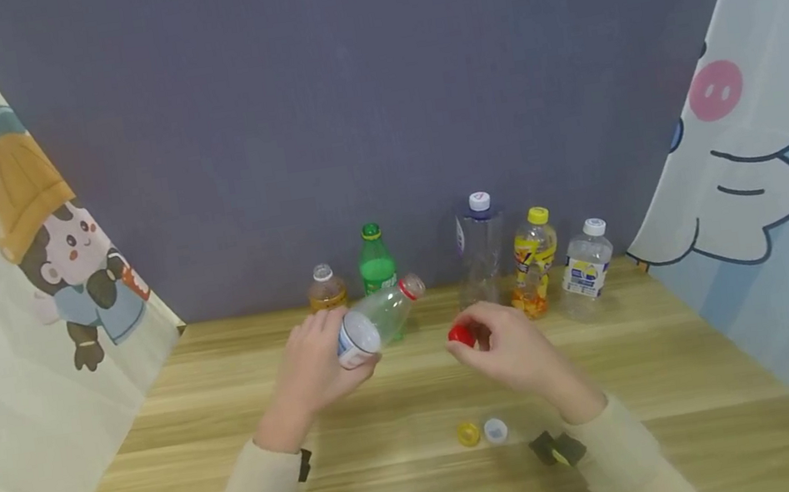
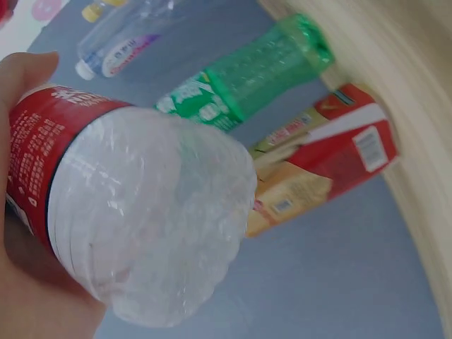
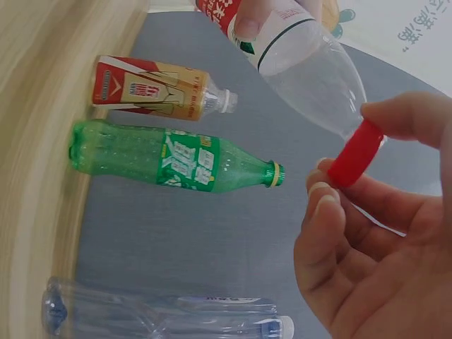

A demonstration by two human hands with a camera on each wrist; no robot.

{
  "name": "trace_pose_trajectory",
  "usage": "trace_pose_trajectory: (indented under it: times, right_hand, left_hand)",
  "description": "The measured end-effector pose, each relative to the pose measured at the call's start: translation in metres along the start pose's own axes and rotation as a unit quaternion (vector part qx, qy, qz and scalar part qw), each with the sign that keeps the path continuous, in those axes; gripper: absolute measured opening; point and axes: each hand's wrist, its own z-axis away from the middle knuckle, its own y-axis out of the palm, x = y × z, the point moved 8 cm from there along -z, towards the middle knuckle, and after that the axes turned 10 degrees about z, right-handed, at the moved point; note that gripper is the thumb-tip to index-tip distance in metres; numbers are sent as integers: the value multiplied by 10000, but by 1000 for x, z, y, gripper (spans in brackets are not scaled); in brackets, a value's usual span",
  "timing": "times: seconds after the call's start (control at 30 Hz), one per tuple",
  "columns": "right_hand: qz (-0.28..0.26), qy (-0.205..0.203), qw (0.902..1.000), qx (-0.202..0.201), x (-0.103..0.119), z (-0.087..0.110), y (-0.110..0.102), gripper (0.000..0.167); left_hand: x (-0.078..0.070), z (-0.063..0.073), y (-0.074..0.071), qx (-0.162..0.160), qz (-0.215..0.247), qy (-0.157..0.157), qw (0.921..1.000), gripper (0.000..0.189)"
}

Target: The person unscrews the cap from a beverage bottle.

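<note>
My left hand [image 1: 315, 358] grips a clear plastic bottle [image 1: 387, 312] round its label, which shows red in both wrist views. The bottle leans, its neck pointing up and right, with a red ring below the uncapped mouth. Its ribbed clear base [image 2: 159, 219] fills much of the left wrist view. To the right, my right hand [image 1: 510, 343] pinches a red bottle cap [image 1: 461, 336] between thumb and fingers. In the head view a gap lies between cap and bottle mouth; in the right wrist view the cap [image 3: 357, 154] overlaps the bottle's neck.
At the table's back stand an orange-brown bottle [image 1: 327, 296], a green bottle [image 1: 378, 269], a tall clear bottle [image 1: 483, 259], a yellow-capped bottle [image 1: 534, 260] and a white-capped clear bottle [image 1: 586, 274]. A yellow cap [image 1: 469, 434] and a white cap [image 1: 495, 431] lie in front.
</note>
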Motion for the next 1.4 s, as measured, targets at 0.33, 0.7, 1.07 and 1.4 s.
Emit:
trace_pose_trajectory:
  times: [0.33,0.7,1.07,1.4]
  right_hand:
    - [269,-403,9983,338,0,4,15,20]
    - [-133,-492,9948,880,-5,6,35,23]
    - [-297,-328,9905,1305,-20,5,54,35]
    - [361,-342,9871,1523,-30,5,69,34]
  left_hand:
    - [25,15,4,286,-39,-705,9971,67]
    - [52,20,-4,250,333,-1541,9872,72]
    - [94,32,-12,649,1079,-2884,9492,65]
    - [129,40,-15,729,1521,-3457,9231,79]
